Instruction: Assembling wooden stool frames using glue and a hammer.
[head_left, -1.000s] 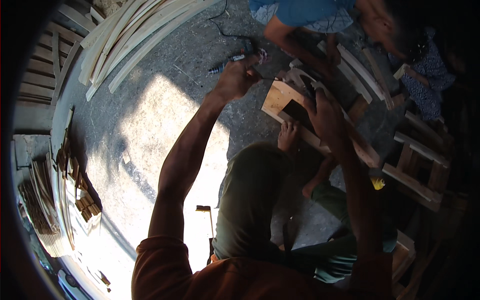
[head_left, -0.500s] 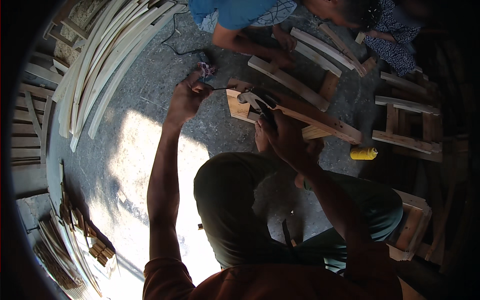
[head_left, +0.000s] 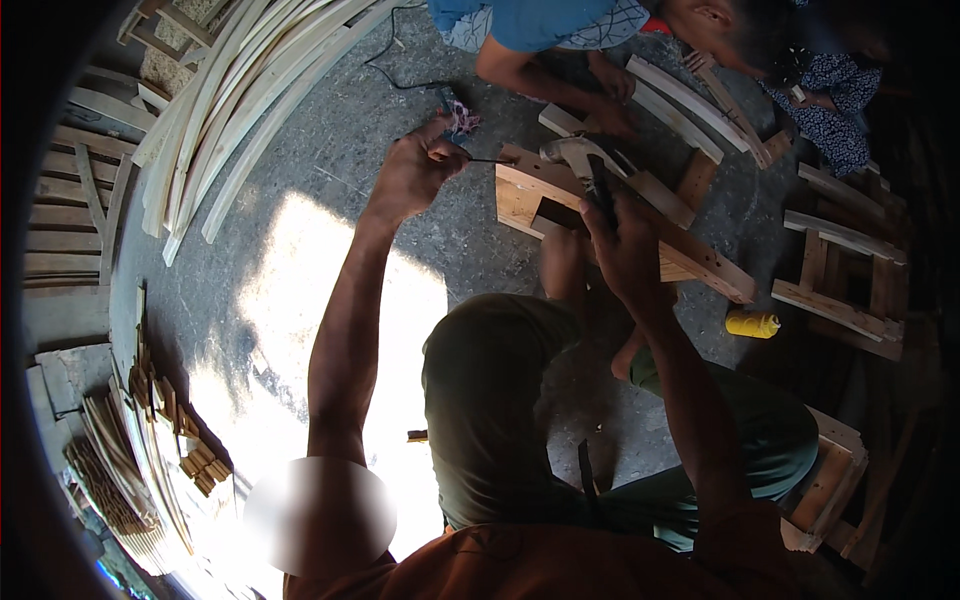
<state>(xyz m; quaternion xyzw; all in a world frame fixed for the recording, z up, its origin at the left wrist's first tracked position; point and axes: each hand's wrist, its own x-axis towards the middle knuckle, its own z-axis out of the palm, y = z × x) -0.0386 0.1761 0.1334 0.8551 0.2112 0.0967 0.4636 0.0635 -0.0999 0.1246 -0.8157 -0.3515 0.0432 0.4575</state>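
My left hand (head_left: 413, 178) is closed around a thin dark metal rod (head_left: 486, 160). Its tip meets the near-left end of a wooden frame (head_left: 532, 176), close to a dark hole or mark. In my right hand (head_left: 628, 240) is a claw hammer (head_left: 571, 150), gripped by its black handle. The hammer's head is over the frame, a short way right of the rod's tip. My bare foot (head_left: 563, 265) is against the frame's near side. Part of the frame is hidden behind my right hand and the hammer.
Across from me a person in a blue shirt (head_left: 530, 25) leans over wooden pieces; another person's patterned clothing (head_left: 830, 115) shows at right. A yellow bottle (head_left: 752, 324) lies near the frame. Long wooden strips (head_left: 240, 110) are heaped at left. Slatted frames (head_left: 845, 235) stand at right.
The whole view has shifted, so things appear further right. The hammer's head has moved away from the rod's tip, up and to the right. My left hand keeps the rod against the frame.
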